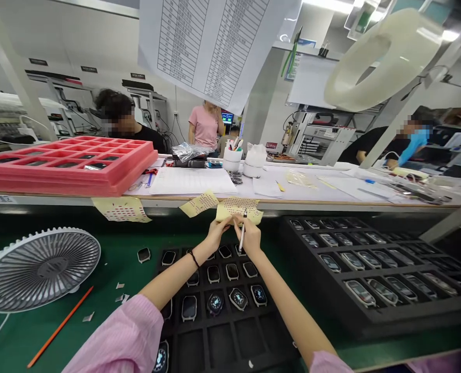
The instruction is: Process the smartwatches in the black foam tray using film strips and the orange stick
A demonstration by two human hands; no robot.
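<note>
Both arms reach forward over a black foam tray [218, 331] that holds several watches. My left hand [216, 231] pinches the lower edge of a yellow paper sheet [235, 205] with rows of small dark marks, which hangs at the shelf edge. My right hand [249, 234] meets it at the fingertips, closed around a white pen [242, 233] that stands nearly upright. Another yellow sheet [199, 203] with marks hangs just left of them. Lit screens show on a few watches [215, 302] in the tray's middle row.
A grey fan [51, 268] and an orange stick [61, 326] lie left on the green mat. At right stands a large black foam tray [316, 305] of watches. The shelf holds a pink foam tray [117, 178]. Other people are beyond it.
</note>
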